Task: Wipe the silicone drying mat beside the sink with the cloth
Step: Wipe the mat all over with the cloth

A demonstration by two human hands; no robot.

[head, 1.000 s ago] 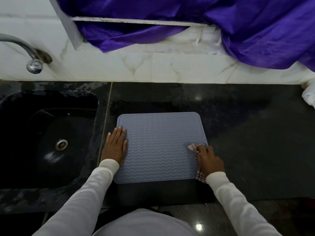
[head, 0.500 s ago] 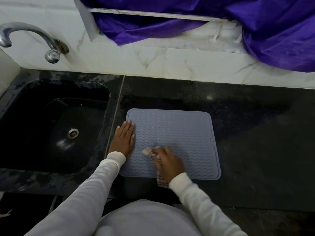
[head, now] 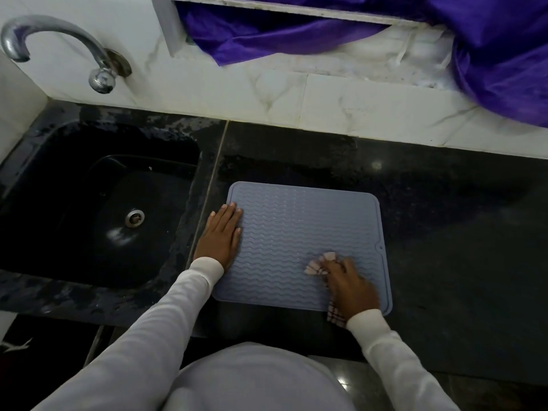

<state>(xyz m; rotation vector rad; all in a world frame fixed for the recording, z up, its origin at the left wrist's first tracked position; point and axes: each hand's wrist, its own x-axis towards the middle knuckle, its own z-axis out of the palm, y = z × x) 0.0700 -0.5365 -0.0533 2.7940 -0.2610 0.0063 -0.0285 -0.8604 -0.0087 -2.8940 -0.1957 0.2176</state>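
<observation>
A dark stone surface carries a black sink and, just beside it on the right, the grey-blue silicone mat. The left hand lies flat on the mat's left edge, fingers together. The right hand, fingers clamped on a checked cloth, presses it onto the mat's near right part.

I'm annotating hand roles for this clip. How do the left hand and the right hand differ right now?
The left hand lies flat and bare, fingers extended, on the mat's sink-side edge; the right hand is curled over the checked cloth. The left hand looks sharp, the right hand is motion-blurred. The left hand sits by the sink, the right hand near the mat's front right. Both rest on the mat, in white sleeves.
</observation>
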